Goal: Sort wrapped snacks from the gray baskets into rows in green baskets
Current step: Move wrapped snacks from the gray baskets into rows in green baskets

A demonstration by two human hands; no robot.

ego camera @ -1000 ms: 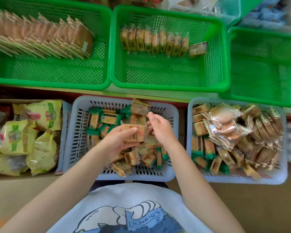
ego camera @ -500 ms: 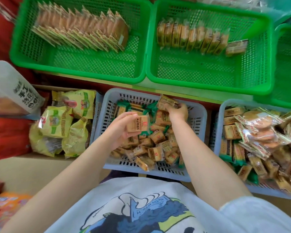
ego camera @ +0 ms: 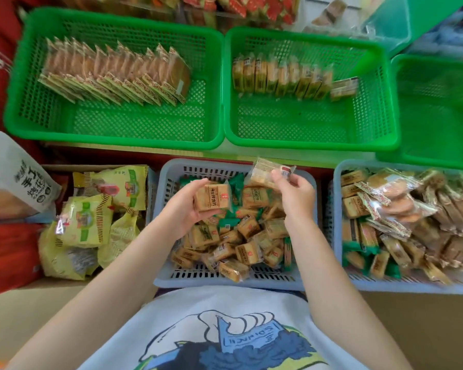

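My left hand (ego camera: 183,206) holds a tan wrapped snack (ego camera: 212,197) above the middle gray basket (ego camera: 169,279), which is full of small tan and green packets. My right hand (ego camera: 296,194) pinches a second wrapped snack (ego camera: 265,173) lifted over the basket's far rim. Behind it, the middle green basket (ego camera: 385,108) has one row of tan snacks (ego camera: 281,77) along its far side, with one packet (ego camera: 344,88) lying flat at the row's right end. The left green basket (ego camera: 19,102) holds a leaning row of round-cake packets (ego camera: 118,73).
A second gray basket (ego camera: 340,279) at the right is piled with mixed snacks. A third green basket (ego camera: 439,145) stands at the far right. A cardboard box with yellow bags (ego camera: 91,217) sits at the left, a white bag (ego camera: 16,180) beside it.
My right hand has lifted a snack out of the gray basket and raised it. My left hand still holds its packet. The camera has shifted slightly.
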